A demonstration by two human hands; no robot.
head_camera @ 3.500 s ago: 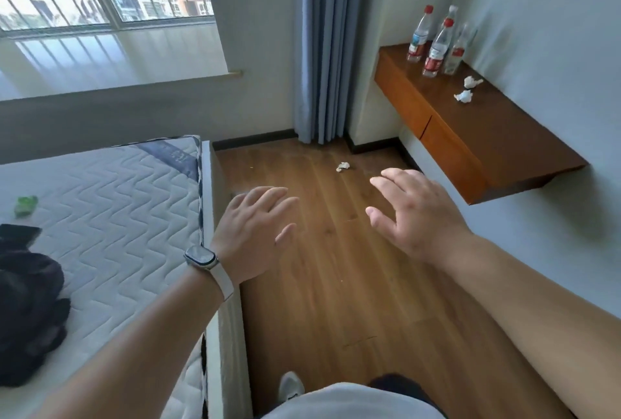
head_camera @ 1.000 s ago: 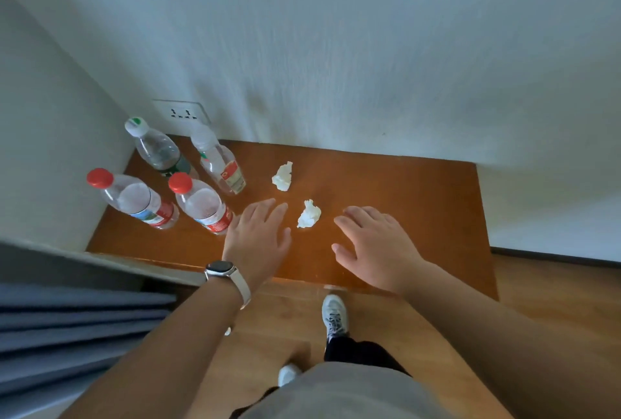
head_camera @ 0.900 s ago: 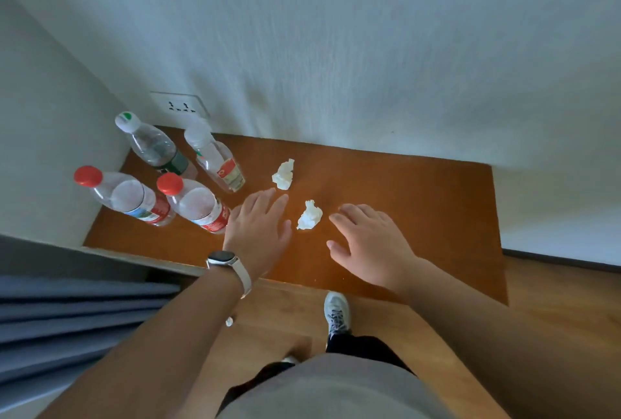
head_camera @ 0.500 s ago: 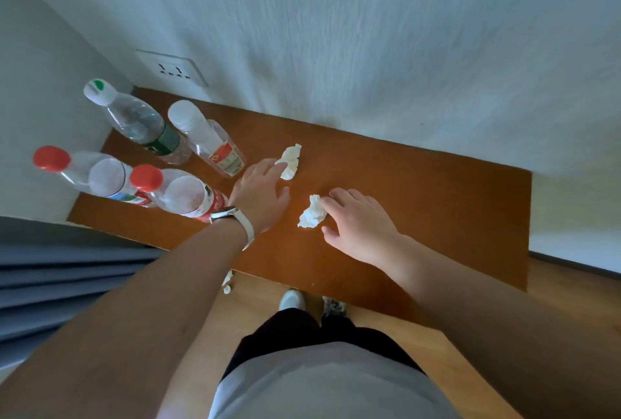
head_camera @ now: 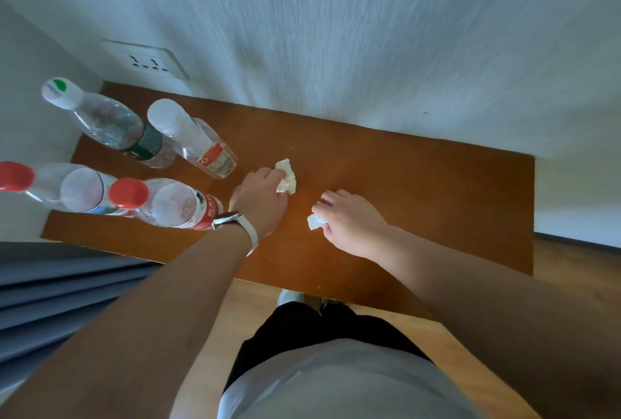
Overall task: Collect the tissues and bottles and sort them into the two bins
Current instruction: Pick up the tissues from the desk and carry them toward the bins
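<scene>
Two crumpled white tissues lie on the brown wall shelf [head_camera: 420,183]. My left hand [head_camera: 260,198], with a watch on the wrist, has its fingers curled round the far tissue [head_camera: 287,178]. My right hand [head_camera: 351,220] pinches the near tissue [head_camera: 314,221], mostly hidden under its fingers. Several clear plastic bottles stand at the shelf's left end: a green-capped one [head_camera: 100,119], a white-capped one [head_camera: 195,141] and two red-capped ones [head_camera: 168,203] [head_camera: 50,185]. No bin is in view.
The shelf meets a white wall with a power socket [head_camera: 148,60] above the bottles. Grey curtain folds [head_camera: 60,291] hang at lower left. Wooden floor [head_camera: 571,257] shows to the right of the shelf and below it, where my shoes stand.
I walked from the bed to the shelf. Both hands moved forward over it; each has closed its fingers on a tissue, and the near tissue has shifted under my right hand.
</scene>
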